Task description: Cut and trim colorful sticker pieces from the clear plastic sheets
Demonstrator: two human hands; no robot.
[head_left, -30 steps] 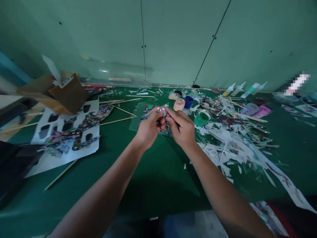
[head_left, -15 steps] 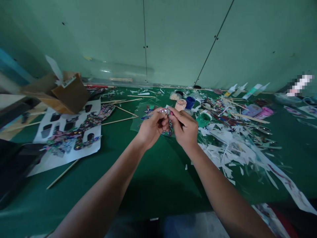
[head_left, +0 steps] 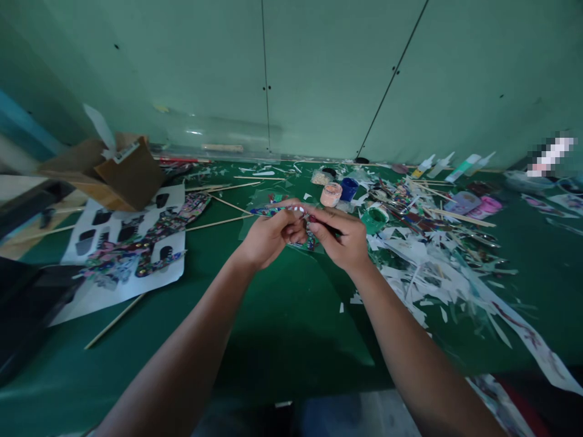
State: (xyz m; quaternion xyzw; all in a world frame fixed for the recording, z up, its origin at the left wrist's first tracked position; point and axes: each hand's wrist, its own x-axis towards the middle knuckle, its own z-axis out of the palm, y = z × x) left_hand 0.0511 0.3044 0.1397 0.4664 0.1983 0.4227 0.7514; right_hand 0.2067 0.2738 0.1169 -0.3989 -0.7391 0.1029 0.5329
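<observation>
My left hand (head_left: 272, 235) and my right hand (head_left: 340, 238) meet above the middle of the green table, both with fingers closed in a pinch. Between the fingertips shows a small dark red bit (head_left: 312, 219), too small to name. A row of shiny white spots (head_left: 298, 209) lies along the top of my left fingers. Behind and beneath the hands, a clear plastic sheet (head_left: 247, 228) lies on the table with colourful patterned pieces (head_left: 268, 212), partly hidden by my hands. Just beyond my right hand stand a peach paint jar (head_left: 331, 195), a blue jar (head_left: 349, 189) and a green jar (head_left: 374, 220).
White paper scraps (head_left: 416, 267) and tools spread over the right side. Several glue bottles (head_left: 423, 165) stand at the back right. On the left are a cardboard box (head_left: 130, 176), a printed sheet (head_left: 170, 267) with patterned cutouts, and thin wooden sticks (head_left: 116, 320).
My left hand has shifted slightly left and down. My right index finger now reaches further left over the left fingertips. More of the patterned piece behind the left hand shows.
</observation>
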